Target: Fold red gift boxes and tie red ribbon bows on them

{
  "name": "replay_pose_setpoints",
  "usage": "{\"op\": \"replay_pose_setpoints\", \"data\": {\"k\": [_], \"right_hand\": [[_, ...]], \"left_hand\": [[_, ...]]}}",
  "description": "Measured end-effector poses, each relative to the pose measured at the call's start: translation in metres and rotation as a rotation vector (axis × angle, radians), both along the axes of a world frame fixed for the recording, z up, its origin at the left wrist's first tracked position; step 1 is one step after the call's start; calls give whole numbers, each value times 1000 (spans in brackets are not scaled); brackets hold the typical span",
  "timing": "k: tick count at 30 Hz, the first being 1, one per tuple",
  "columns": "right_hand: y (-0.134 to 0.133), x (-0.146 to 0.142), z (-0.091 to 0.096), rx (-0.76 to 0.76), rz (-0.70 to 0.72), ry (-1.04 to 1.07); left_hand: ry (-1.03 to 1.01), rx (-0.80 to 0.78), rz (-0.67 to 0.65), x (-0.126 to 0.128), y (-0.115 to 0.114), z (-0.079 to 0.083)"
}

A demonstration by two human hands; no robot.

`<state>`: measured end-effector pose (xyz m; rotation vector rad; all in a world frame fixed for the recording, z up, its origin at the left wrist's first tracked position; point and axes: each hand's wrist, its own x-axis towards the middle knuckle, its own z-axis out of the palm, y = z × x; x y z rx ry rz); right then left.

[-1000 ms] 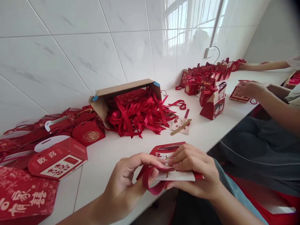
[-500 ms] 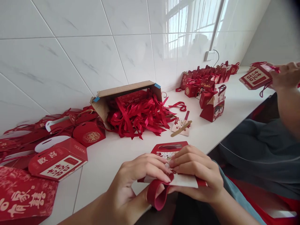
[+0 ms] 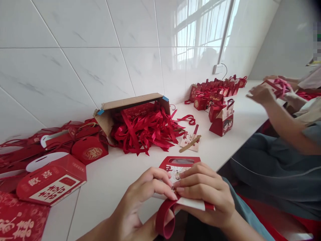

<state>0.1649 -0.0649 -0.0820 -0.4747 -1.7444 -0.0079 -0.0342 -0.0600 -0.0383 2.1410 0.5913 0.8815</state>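
A flat red and white gift box [image 3: 180, 164] lies at the near edge of the white counter [image 3: 117, 177]. My right hand [image 3: 205, 194] grips its lower part, fingers curled over it. My left hand [image 3: 140, 197] pinches a red ribbon [image 3: 164, 221] against the box with its fingertips; the ribbon loops down below the counter edge. Both hands meet at the middle of the box.
A cardboard carton [image 3: 130, 102] on its side spills red ribbons [image 3: 145, 129]. Flat red boxes [image 3: 50, 180] pile at the left. An assembled gift box [image 3: 223, 120] and a row of finished ones [image 3: 215, 88] stand further right. Another person's hands [image 3: 263, 93] work at the right.
The ribbon loop has slid lower under my left hand. The other person's hand has come back down near the counter with a small box.
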Motion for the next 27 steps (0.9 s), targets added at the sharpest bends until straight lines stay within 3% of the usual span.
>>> {"op": "replay_pose_setpoints", "data": {"k": [7,11,27], "right_hand": [[2,-1,-5,14,3,16],[2,-2,-5,4,-26,12],[1,-9,-4,-25,-83,76]], "left_hand": [[-62,57,113,4,1,-10],[19,127,196,3,1,-9],[-151,148,187,5,4,-14]]}}
